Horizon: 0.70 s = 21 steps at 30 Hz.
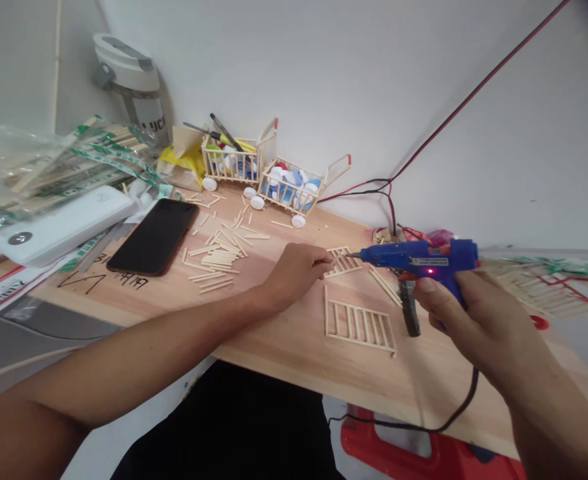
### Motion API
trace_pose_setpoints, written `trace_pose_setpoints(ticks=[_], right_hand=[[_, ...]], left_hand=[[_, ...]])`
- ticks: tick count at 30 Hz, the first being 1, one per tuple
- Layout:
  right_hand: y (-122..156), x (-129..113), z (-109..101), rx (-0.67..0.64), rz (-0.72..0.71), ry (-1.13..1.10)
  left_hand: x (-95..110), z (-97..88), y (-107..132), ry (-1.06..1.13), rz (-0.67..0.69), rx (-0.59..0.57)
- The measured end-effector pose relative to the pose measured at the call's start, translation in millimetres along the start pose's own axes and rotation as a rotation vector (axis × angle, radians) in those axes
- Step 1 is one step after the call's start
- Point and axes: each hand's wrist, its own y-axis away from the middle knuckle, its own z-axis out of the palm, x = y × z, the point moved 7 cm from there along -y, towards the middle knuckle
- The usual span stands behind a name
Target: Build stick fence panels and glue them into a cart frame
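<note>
My left hand (299, 273) is closed in a pinch at the left end of a small wooden stick frame (347, 263), whose end is partly hidden by the fingers. My right hand (461, 310) grips a blue hot glue gun (407, 255) with a lit red light. Its nozzle points left, close to the small frame's upper side. Nearer to me lies a larger ladder-like stick frame (361, 325), flat on the wooden table (274, 337). Two loose long sticks (385, 287) rest beneath the glue gun.
Cut sticks (219, 257) are scattered left of centre, beside a black phone (154, 237) and a white power bank (64, 225). Two small stick carts (289, 190) with bottle caps stand at the back. A black cord (469, 397) hangs from the glue gun past the table's front edge.
</note>
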Motion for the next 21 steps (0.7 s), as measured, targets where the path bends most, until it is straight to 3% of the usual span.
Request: trace_pose_setpoints(ticks=[21], right_hand=[[-0.9,-4.8,0.9,0.008,-0.008,-0.023]], left_hand=[[3.7,-1.4,1.4,-0.002,-0.018,-0.008]])
